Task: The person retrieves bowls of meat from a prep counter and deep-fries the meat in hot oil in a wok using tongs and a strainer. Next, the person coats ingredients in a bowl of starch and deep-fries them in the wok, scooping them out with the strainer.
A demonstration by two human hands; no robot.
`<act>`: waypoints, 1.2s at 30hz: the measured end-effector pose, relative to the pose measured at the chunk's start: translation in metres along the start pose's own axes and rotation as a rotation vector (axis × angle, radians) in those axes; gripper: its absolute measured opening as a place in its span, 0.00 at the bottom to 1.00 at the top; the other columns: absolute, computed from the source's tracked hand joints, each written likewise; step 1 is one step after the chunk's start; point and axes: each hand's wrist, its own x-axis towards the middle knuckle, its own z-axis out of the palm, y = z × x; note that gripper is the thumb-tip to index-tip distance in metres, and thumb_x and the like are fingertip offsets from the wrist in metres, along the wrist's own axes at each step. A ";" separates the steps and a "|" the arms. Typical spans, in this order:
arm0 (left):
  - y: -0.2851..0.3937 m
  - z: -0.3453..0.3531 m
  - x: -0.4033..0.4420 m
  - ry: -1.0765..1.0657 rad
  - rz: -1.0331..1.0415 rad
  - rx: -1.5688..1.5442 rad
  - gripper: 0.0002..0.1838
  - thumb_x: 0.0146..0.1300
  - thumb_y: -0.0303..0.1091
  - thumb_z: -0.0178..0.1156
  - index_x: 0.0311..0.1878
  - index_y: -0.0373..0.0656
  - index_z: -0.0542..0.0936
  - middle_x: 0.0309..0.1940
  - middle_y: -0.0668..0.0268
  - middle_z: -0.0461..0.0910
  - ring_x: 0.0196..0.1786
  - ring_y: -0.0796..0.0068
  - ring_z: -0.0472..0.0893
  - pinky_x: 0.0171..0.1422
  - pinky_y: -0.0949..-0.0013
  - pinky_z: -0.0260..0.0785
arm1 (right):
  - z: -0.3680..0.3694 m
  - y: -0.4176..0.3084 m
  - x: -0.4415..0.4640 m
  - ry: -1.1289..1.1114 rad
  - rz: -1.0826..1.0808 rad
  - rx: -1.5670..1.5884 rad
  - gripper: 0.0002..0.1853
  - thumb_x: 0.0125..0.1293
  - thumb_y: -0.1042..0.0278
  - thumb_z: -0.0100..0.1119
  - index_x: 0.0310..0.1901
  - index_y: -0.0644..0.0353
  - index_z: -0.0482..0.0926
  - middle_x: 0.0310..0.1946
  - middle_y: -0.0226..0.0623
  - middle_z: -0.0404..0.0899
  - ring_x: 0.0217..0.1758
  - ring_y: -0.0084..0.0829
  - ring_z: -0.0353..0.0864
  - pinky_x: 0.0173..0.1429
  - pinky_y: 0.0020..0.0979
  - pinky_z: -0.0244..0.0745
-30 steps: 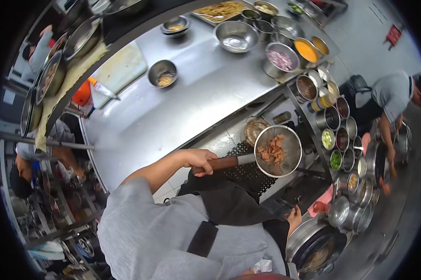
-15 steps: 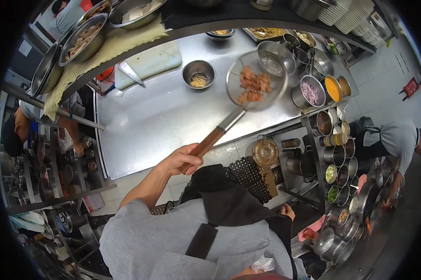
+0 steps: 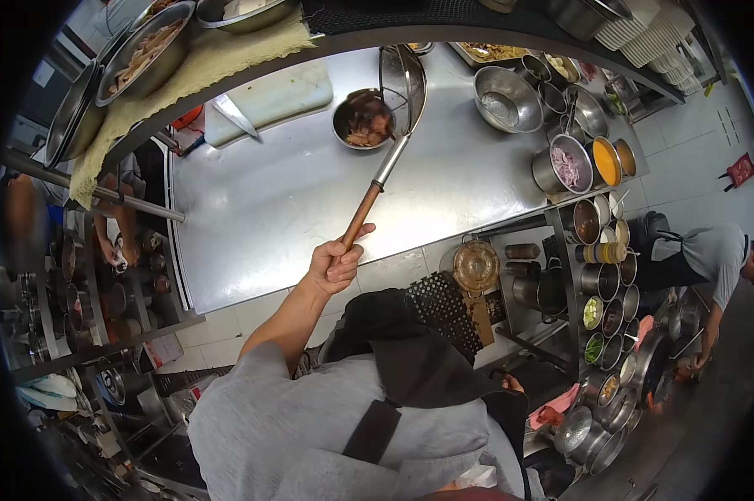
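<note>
My left hand (image 3: 335,265) is wrapped round the wooden handle of a strainer (image 3: 379,171). The wide mesh head is tipped on its side over the right rim of a steel bowl (image 3: 338,134) on the counter. Brownish-red pieces of meat (image 3: 367,132) lie in the bowl, slightly blurred. Low beside the dark apron, my right hand (image 3: 512,382) shows only in part. Its fingers look curled, and the apron hides most of it, so what it holds, if anything, is unclear.
A knife (image 3: 237,115) lies on a white cutting board (image 3: 298,88). An empty steel bowl (image 3: 507,100) and a pot of sliced onion (image 3: 566,164) stand rightward. A shelf (image 3: 369,42) crosses above the counter (image 3: 268,217). Another person (image 3: 703,255) works at the right.
The strainer has swung left and tipped from level to upright over the small bowl. The meat has left the mesh and is now in that bowl.
</note>
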 end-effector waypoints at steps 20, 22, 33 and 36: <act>-0.016 0.034 0.000 0.262 -0.392 0.964 0.31 0.49 0.29 0.64 0.59 0.37 0.66 0.20 0.65 0.70 0.12 0.78 0.69 0.14 0.75 0.61 | -0.013 -0.123 -0.051 0.142 0.050 -0.109 0.13 0.60 0.73 0.56 0.46 0.65 0.81 0.39 0.51 0.82 0.44 0.41 0.84 0.49 0.35 0.75; -0.019 0.034 0.005 0.250 -0.510 0.968 0.31 0.50 0.22 0.63 0.60 0.37 0.66 0.23 0.65 0.72 0.14 0.77 0.71 0.16 0.74 0.62 | -0.004 -0.100 -0.051 0.171 0.129 0.013 0.13 0.62 0.70 0.55 0.45 0.66 0.80 0.36 0.51 0.83 0.40 0.39 0.84 0.46 0.32 0.75; -0.090 0.059 0.068 0.122 -0.928 1.144 0.31 0.49 0.25 0.65 0.59 0.38 0.67 0.25 0.68 0.73 0.15 0.80 0.72 0.17 0.76 0.63 | 0.015 -0.060 -0.147 0.275 0.420 0.274 0.14 0.63 0.72 0.54 0.49 0.67 0.79 0.35 0.45 0.84 0.16 0.25 0.75 0.25 0.26 0.72; -0.117 0.049 0.080 0.053 -1.033 1.231 0.32 0.48 0.25 0.65 0.59 0.37 0.67 0.25 0.68 0.73 0.15 0.80 0.72 0.17 0.75 0.62 | 0.043 0.000 -0.197 0.470 0.385 0.311 0.14 0.65 0.69 0.54 0.49 0.67 0.79 0.34 0.44 0.83 0.25 0.30 0.79 0.34 0.29 0.75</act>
